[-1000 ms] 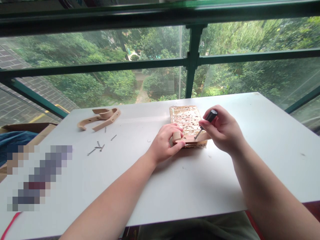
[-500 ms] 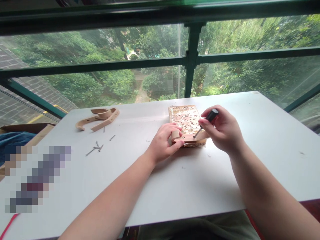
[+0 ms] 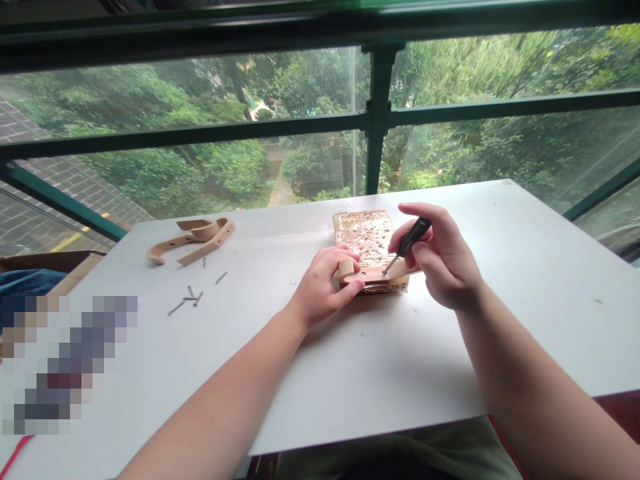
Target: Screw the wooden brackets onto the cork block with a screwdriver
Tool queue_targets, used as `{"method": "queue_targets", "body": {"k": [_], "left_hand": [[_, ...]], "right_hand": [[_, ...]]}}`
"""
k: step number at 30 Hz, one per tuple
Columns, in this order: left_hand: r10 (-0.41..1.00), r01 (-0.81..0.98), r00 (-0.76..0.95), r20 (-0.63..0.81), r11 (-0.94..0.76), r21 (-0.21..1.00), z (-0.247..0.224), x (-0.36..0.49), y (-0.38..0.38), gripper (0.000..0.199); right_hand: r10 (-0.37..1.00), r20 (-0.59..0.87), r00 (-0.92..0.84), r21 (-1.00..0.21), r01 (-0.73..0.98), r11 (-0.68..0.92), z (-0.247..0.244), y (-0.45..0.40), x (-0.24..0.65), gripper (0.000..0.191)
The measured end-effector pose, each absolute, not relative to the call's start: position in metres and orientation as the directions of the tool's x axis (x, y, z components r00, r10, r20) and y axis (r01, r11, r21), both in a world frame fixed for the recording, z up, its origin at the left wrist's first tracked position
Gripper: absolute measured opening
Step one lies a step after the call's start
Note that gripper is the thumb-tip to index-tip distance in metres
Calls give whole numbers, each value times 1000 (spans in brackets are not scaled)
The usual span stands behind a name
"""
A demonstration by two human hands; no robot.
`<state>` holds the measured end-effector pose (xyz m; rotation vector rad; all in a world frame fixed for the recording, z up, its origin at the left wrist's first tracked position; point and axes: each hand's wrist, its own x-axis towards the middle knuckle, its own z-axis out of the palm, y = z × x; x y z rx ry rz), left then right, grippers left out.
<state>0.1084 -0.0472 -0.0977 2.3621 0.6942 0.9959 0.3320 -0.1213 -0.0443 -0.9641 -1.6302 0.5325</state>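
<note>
A wooden hook piece (image 3: pixel 373 275) lies across the near end of a plastic-wrapped block (image 3: pixel 365 233) dotted with holes. My left hand (image 3: pixel 327 283) grips the curled left end of that piece, thumb in front and fingers behind. A screw head shows in the piece beside my thumb. In my right hand (image 3: pixel 443 257) is a screwdriver (image 3: pixel 415 239), held by its black handle between thumb and fingers, with the index finger raised off it. Its shaft slants down to the left, and the tip meets the piece at a second screw.
Further wooden hook pieces (image 3: pixel 193 240) lie at the back left of the white table (image 3: pixel 400 373). Several loose screws (image 3: pixel 190 298) are scattered in front of them. A blurred-out object (image 3: pixel 75 360) is at the left edge, near an open box (image 3: pixel 80 270).
The fingers of my right hand have loosened and spread on the screwdriver handle, with the index finger now lifted. My left hand keeps its grip. The whole view has shifted slightly.
</note>
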Motion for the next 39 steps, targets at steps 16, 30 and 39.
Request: {"method": "queue_targets", "body": {"k": [16,30,39], "left_hand": [[609,256,612,505,-756,602,-98,108,-48,19],[618,257,604,504,-749,611,-97,108,-47,19],[624,266,603,497,-745,612,-97,108,-47,20]], "right_hand": [[854,509,106,-832,317,456,-44,-114,334,21],[770,623,137,-751,382,539,-50,-114,326,54],[790,613,-20,-746,313,587,-46,-118,333,38]]}}
